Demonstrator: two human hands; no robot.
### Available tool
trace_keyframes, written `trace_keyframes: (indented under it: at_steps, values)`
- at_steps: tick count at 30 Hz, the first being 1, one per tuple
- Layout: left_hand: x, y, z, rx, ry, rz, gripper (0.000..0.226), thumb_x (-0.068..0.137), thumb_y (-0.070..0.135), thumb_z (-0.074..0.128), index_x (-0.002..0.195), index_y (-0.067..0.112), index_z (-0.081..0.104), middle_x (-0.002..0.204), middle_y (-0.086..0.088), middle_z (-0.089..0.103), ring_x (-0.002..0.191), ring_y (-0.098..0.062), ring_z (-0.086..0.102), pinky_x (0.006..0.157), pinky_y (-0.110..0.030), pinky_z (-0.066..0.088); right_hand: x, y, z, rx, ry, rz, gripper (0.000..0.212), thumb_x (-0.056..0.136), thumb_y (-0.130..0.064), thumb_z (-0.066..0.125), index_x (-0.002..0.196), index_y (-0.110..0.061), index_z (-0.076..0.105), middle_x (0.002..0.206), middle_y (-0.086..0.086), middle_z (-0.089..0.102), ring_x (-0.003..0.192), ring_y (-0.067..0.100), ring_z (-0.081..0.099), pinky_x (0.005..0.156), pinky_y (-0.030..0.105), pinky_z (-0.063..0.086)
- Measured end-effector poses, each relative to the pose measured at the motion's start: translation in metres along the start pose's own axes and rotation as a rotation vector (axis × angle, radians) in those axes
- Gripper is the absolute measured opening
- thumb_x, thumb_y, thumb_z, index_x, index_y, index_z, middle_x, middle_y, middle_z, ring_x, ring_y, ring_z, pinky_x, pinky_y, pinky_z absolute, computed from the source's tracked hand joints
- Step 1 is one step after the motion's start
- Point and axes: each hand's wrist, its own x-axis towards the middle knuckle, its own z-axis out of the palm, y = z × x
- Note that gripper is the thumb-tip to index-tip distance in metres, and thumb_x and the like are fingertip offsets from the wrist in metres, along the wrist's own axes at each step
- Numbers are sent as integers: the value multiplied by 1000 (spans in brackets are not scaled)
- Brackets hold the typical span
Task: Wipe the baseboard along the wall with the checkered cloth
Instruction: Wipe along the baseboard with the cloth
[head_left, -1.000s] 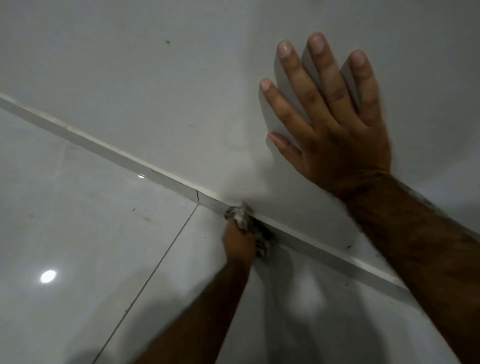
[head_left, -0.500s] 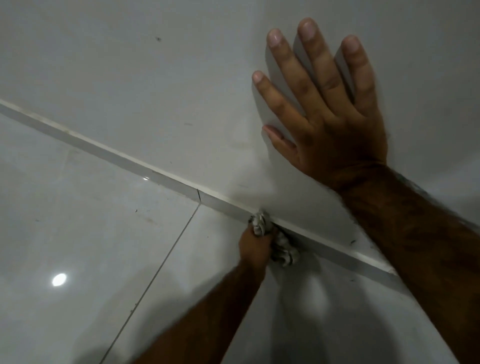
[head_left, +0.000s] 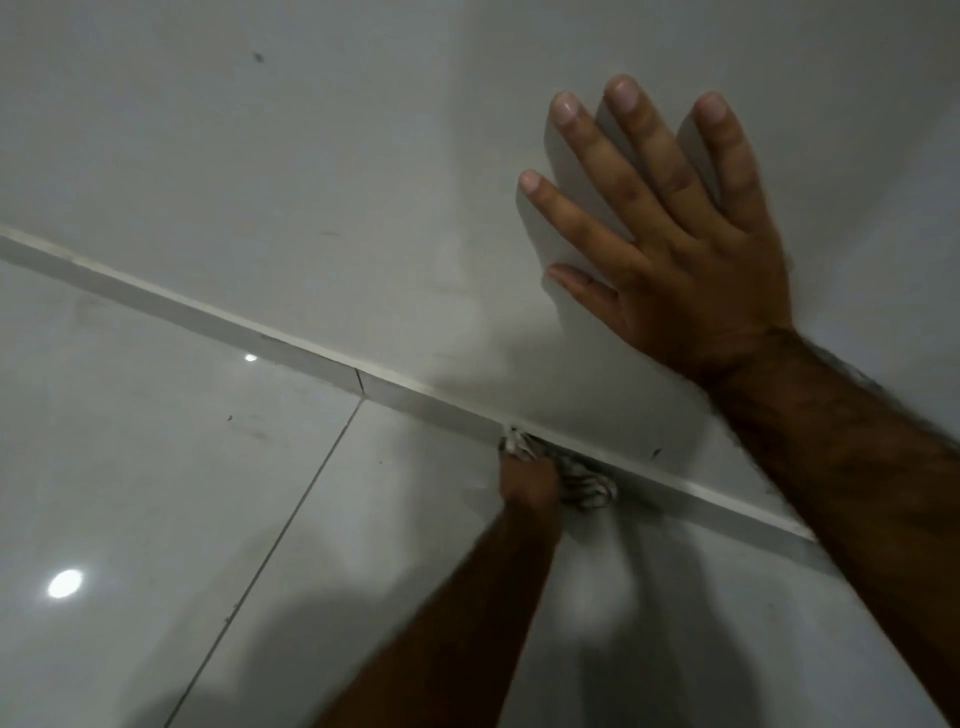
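A pale baseboard (head_left: 218, 319) runs diagonally from the left edge down to the right, where the wall meets the floor. My left hand (head_left: 527, 480) is closed around the bunched checkered cloth (head_left: 584, 480) and presses it against the baseboard near the middle of the view. The cloth bulges out to the right of the fist, and a small tuft shows above it. My right hand (head_left: 670, 249) lies flat on the white wall (head_left: 311, 156) above, fingers spread, holding nothing. Its forearm crosses the baseboard at the right.
Glossy white floor tiles (head_left: 130, 467) fill the lower left, with a grout line (head_left: 275, 540) running from the baseboard joint down to the bottom edge. Ceiling lights reflect in the tiles. A few dark specks mark the wall and floor.
My left hand has slid the cloth to the right along the baseboard, away from the joint. My right hand has stayed flat on the wall.
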Motion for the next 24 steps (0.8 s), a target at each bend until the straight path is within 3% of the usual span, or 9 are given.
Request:
trace_keyframes:
  at_steps: [2, 6, 8, 10, 12, 15, 19, 21, 24]
  values:
    - [-30, -3, 19, -21, -47, -43, 33, 100, 25, 55, 128, 9, 64, 103, -25, 77, 84, -45, 77, 70, -56, 65, -8, 3, 0, -18, 2, -5, 61, 110, -46, 50, 163, -21, 32, 167, 12, 31, 153, 35, 33, 120, 56, 17]
    - [-54, 52, 7, -134, -27, -11, 31, 109, 26, 49, 94, 1, 62, 67, -19, 69, 43, -25, 65, 41, -32, 57, -12, 4, 2, -37, 3, -10, 59, 110, -44, 49, 162, -20, 34, 166, 12, 34, 151, 35, 36, 119, 57, 18]
    - [-29, 78, -18, -182, 124, 25, 15, 102, 1, 50, 103, -7, 62, 80, -25, 69, 46, -25, 64, 40, -28, 54, -10, 4, 3, -45, 2, -10, 59, 109, -42, 48, 162, -20, 35, 166, 12, 34, 151, 36, 36, 118, 58, 18]
    - [0, 88, -39, -198, 242, 49, 28, 90, -12, 50, 116, -16, 60, 90, -26, 64, 54, -27, 62, 44, -27, 53, -10, 2, 4, -42, 1, 6, 59, 108, -41, 48, 162, -20, 36, 166, 12, 34, 151, 36, 36, 120, 58, 17]
    - [8, 84, -42, -216, 273, 58, 37, 89, -4, 54, 124, -13, 59, 101, -28, 67, 68, -33, 68, 57, -35, 61, -10, -3, 5, -29, 7, 29, 59, 107, -40, 49, 161, -19, 37, 166, 12, 35, 151, 36, 36, 122, 56, 17]
    - [9, 45, -23, -105, 165, -66, 44, 87, 38, 65, 115, 3, 67, 110, -28, 74, 86, -41, 75, 76, -52, 65, -10, -7, 4, -11, 3, 45, 58, 107, -40, 49, 160, -18, 39, 165, 13, 35, 151, 37, 36, 121, 56, 18]
    - [-44, 32, 8, -208, 30, -192, 9, 87, -7, 58, 85, 2, 59, 70, -23, 68, 47, -30, 66, 48, -34, 58, -11, -8, 5, -5, -12, 39, 58, 108, -40, 47, 160, -17, 38, 166, 14, 33, 151, 39, 34, 118, 61, 18]
    - [-37, 46, -6, -297, -11, -180, 29, 96, -5, 49, 70, 6, 49, 48, -14, 55, 31, -20, 52, 37, -24, 47, -12, -9, 5, -5, -17, 43, 58, 108, -40, 46, 161, -16, 38, 167, 15, 31, 152, 40, 33, 118, 63, 17]
    - [-7, 89, -44, -318, 128, -85, 27, 98, -2, 49, 72, 7, 51, 54, -12, 54, 31, -19, 50, 36, -22, 46, -12, -10, 6, 2, -41, 35, 59, 109, -39, 42, 162, -14, 35, 168, 15, 29, 152, 41, 31, 117, 64, 14]
